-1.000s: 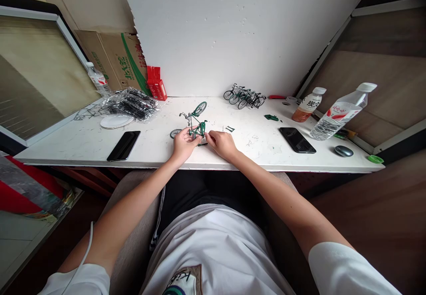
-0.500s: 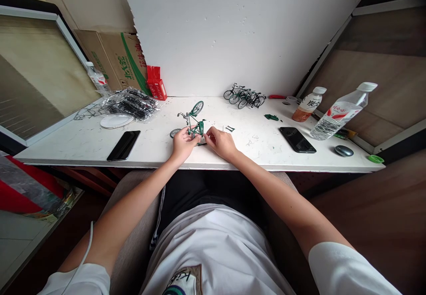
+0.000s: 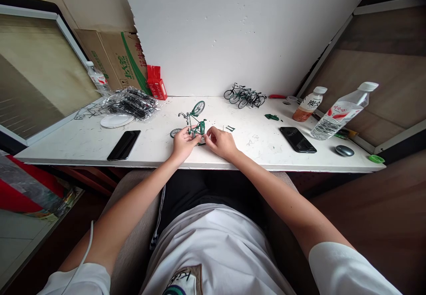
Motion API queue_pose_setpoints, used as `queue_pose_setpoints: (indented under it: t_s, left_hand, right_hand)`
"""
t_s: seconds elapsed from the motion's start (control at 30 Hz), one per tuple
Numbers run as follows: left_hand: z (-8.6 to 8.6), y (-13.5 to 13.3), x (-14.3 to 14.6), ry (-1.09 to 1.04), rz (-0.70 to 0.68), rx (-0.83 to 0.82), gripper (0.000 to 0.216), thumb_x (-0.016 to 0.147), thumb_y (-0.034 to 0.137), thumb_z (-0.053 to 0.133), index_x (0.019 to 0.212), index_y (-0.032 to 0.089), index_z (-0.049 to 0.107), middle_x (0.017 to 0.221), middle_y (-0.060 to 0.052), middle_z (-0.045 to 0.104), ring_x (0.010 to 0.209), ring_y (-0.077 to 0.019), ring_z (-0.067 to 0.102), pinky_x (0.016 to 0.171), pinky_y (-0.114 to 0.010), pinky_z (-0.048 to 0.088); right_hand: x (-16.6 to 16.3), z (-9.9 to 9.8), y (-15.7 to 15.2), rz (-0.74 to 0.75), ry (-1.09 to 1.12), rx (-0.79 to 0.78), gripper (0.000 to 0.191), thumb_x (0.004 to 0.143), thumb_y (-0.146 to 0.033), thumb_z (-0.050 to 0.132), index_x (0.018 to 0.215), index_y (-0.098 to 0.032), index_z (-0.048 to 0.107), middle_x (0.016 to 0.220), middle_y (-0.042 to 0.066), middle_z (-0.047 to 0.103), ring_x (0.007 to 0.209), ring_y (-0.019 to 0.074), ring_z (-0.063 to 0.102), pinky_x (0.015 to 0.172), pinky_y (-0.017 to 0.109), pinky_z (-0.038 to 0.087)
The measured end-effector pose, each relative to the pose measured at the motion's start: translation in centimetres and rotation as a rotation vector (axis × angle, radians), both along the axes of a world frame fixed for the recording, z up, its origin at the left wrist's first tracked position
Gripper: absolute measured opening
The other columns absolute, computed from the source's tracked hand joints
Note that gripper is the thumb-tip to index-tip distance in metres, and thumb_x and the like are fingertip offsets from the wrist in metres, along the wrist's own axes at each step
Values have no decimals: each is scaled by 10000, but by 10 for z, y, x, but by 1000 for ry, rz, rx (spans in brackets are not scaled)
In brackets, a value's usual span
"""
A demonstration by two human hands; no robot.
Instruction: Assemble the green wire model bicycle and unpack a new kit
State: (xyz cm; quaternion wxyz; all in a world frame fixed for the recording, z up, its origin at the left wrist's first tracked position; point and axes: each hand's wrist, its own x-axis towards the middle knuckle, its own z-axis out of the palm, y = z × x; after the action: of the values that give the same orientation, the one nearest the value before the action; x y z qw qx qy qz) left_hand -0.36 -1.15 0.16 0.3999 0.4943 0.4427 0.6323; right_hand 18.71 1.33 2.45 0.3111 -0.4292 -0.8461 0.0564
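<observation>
A green model bicycle (image 3: 197, 126) is held just above the white tabletop, its front wheel pointing away from me. My left hand (image 3: 184, 143) is closed around the lower part of its frame, the thumb toward the rear. At the rear end, the bent fingers of my right hand (image 3: 221, 142) are pinched together against the bicycle; whatever they grip there is too small to make out. Beside the left hand lies a loose spoked wheel (image 3: 175, 132), partly covered. Small green pieces (image 3: 230, 128) lie just beyond my right hand.
Several finished model bicycles (image 3: 245, 96) stand against the white board. To the left are a bag of black parts (image 3: 133, 104), a white lid (image 3: 116, 121) and a phone (image 3: 124, 145). On the right are another phone (image 3: 297, 139), bottles (image 3: 344, 111), a mouse (image 3: 344, 151) and a green cap (image 3: 376, 159).
Both hands stay at the bicycle in nearly the same pose. The bicycle has shifted very slightly to the right.
</observation>
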Motion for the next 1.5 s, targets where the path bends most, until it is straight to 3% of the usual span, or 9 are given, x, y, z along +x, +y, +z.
queue_pose_setpoints:
  t_s: [0.2, 0.47, 0.7, 0.8, 1.1, 1.17, 1.33, 1.5]
  left_hand:
    - [0, 0, 0, -16, -12, 4, 693, 713, 337, 953, 1328, 135, 705, 948, -82, 810, 790, -196, 775, 885, -395, 659]
    - [2, -1, 1, 4, -27, -5, 684, 719, 316, 946, 1337, 131, 718, 959, -90, 820, 794, -205, 786, 895, -394, 662]
    - [0, 1, 0, -1, -13, 6, 696, 717, 327, 953, 1342, 134, 716, 966, -94, 818, 836, -216, 796, 914, -398, 663]
    - [0, 1, 0, 2, -13, 9, 692, 719, 325, 950, 1340, 132, 713, 955, -90, 817, 807, -209, 788, 898, -397, 666]
    - [1, -1, 2, 57, -17, 20, 666, 722, 312, 946, 1327, 135, 730, 943, -89, 814, 800, -225, 799, 878, -404, 673]
    - [0, 0, 1, 43, -19, 21, 668, 722, 314, 948, 1328, 135, 729, 945, -91, 816, 800, -222, 798, 879, -400, 676]
    - [-2, 2, 0, 22, -13, 14, 691, 716, 318, 956, 1339, 132, 722, 954, -94, 820, 830, -218, 796, 888, -388, 676]
    - [0, 1, 0, 22, -4, 1, 688, 727, 303, 939, 1351, 120, 713, 942, -83, 813, 787, -193, 780, 871, -371, 669]
  right_hand:
    - [0, 0, 0, 20, -21, 15, 195, 1108, -347, 530, 1039, -225, 666, 899, 41, 793, 725, 199, 663, 665, 296, 328]
    - [-1, -1, 2, -34, -88, 10, 522, 1180, -465, 395, 798, -218, 651, 778, 68, 749, 683, 199, 639, 644, 320, 273]
    - [-1, 1, 0, 2, 8, -5, 187, 1094, -377, 570, 1059, -224, 672, 844, 29, 777, 733, 204, 676, 675, 299, 353]
    - [-1, 0, 1, 0, -10, 16, 214, 1108, -366, 537, 1022, -221, 669, 892, 48, 789, 720, 199, 658, 665, 300, 344]
    - [-1, -2, 3, -31, -97, 8, 517, 1176, -460, 384, 805, -218, 651, 755, 67, 742, 662, 202, 629, 637, 324, 279]
    - [-1, -1, 2, -25, -77, 7, 481, 1171, -460, 402, 841, -220, 658, 786, 64, 757, 684, 207, 646, 638, 323, 287]
    - [-1, 0, 0, -12, 4, -2, 162, 1082, -351, 581, 1058, -220, 674, 826, 25, 778, 742, 210, 694, 674, 300, 353]
    - [-2, -1, 2, -20, -30, 2, 229, 1128, -376, 541, 1034, -212, 670, 894, 45, 802, 727, 201, 681, 662, 296, 343]
